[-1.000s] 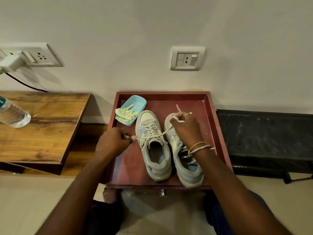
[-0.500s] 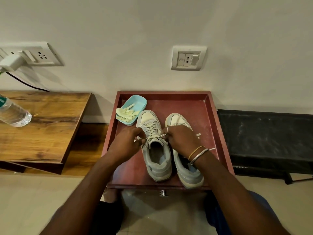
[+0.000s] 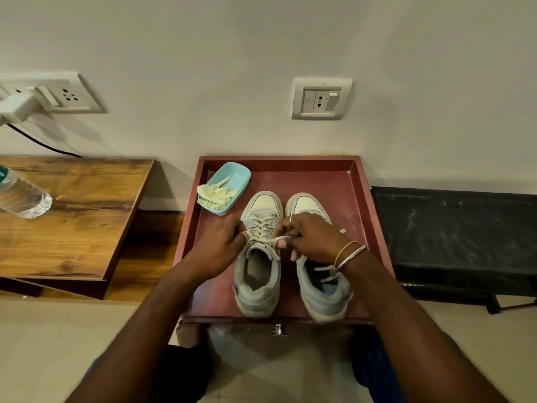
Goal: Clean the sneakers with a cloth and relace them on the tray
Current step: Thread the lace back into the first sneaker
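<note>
Our left hand (image 3: 216, 248) and right hand (image 3: 312, 239) pinch the lace (image 3: 273, 239) of a sneaker (image 3: 257, 286) on the red tray (image 3: 357, 199) by the white wall (image 3: 261, 68).

The right hand (image 3: 312, 238) covers the middle of the right sneaker (image 3: 324, 292), so the lacing there can't be seen. Both ends of the lace (image 3: 274, 239) vanish into pinching fingers, the other end in the left hand (image 3: 216, 247). At the left edge the water bottle (image 3: 24, 196) and white plug (image 3: 16, 107) are cut off. The black bench (image 3: 453, 237) runs off to the right.
</note>
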